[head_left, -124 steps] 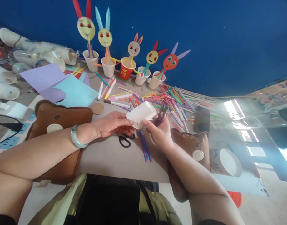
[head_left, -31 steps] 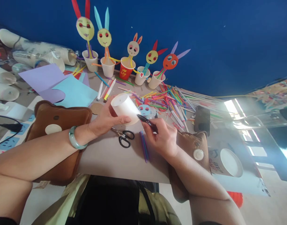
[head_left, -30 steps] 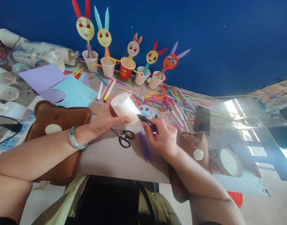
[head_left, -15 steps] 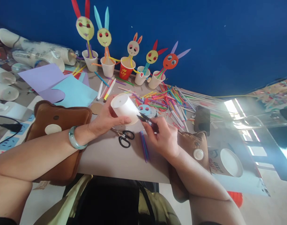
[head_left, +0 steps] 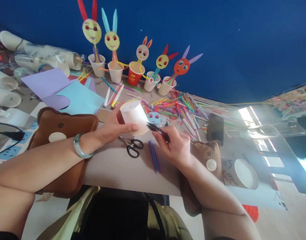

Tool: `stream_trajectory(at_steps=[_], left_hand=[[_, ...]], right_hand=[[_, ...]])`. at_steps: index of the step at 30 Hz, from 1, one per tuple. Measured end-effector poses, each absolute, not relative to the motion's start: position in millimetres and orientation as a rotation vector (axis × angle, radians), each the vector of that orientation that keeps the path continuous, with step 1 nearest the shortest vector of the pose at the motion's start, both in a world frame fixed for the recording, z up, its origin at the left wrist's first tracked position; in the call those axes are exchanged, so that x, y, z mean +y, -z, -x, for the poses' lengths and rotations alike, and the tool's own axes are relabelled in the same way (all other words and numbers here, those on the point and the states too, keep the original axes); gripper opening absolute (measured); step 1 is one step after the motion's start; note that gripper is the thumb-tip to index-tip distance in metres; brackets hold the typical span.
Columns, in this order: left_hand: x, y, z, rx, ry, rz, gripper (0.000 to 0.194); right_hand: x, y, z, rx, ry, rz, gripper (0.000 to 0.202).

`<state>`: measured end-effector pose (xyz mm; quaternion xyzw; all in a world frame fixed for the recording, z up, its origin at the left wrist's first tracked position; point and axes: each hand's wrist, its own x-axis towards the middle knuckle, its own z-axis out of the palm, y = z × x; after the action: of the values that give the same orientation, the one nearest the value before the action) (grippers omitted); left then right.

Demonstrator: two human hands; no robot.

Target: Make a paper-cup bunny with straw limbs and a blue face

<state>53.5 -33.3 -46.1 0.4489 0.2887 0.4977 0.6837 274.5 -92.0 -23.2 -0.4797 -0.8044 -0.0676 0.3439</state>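
Observation:
A white paper cup [head_left: 135,116], tilted with its base toward the upper left, is held by my left hand [head_left: 114,125], thumb along its side. My right hand [head_left: 174,143] grips a small black-bladed tool [head_left: 157,129], whose tip reaches the cup's right edge; its exact kind is hard to tell. Black-handled scissors [head_left: 133,146] lie on the table below the cup. Beside them are purple and blue sticks [head_left: 154,156]. A blue paper face [head_left: 154,116] with red eyes rests just behind the tool.
Several paper-faced figures [head_left: 115,71] stand in cups along the blue wall. Coloured sticks [head_left: 182,106] are piled behind my right hand. Brown cushions [head_left: 68,133] lie at left and right. A phone [head_left: 215,128] and a large cup [head_left: 245,173] are at the right.
The cup has shifted slightly right and turned a little more upright. The tool's blades look closer together at the cup's edge.

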Motion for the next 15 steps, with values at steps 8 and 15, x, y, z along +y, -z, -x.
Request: stream_trajectory(at_steps=[8, 15], left_hand=[[-33.3, 41.9, -52.8, 0.618, -1.028, -0.977, 0.066], [-34.1, 39.1, -52.3, 0.578, -1.011, -0.939, 0.064]], right_hand=[[-93.2, 18.0, -275.8, -2.138, 0.175, 1.169, 0.013], [-95.2, 16.2, -275.4, -2.131, 0.131, 1.164, 0.012]])
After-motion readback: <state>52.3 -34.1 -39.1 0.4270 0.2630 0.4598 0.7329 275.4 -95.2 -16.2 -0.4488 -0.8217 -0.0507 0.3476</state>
